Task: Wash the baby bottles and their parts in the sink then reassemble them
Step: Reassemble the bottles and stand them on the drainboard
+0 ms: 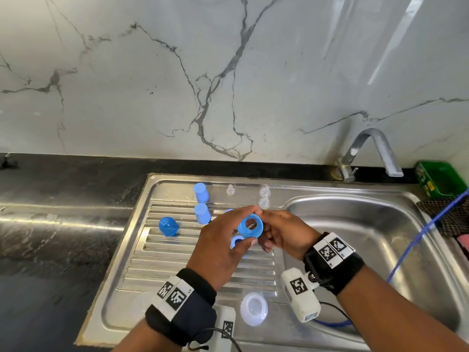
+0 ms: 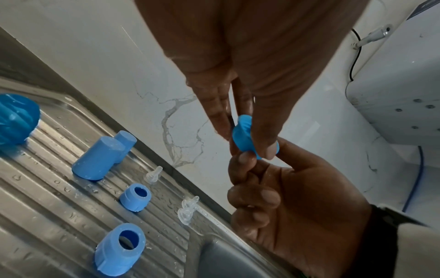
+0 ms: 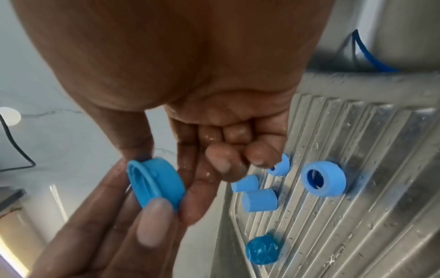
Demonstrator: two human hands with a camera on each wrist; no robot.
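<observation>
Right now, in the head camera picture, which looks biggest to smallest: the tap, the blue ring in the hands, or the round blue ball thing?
1. Tap
2. Blue ring, though it is held nearer the camera
3. Blue ball-shaped piece, only slightly smaller-looking, so unsure

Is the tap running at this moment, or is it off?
Off, as far as the head view shows: no stream falls from the tap spout, and the sink basin below shows no standing water. Droplets remain on the drainboard.

A black counter holds a steel sink unit whose ribbed drainboard carries the wet parts. At 11 o'clock stand 2 blue caps, with a round blue cap at 9 o'clock, 3 clear teats at 12, 2 blue rings mid-board and a clear bottle at 6.
</observation>
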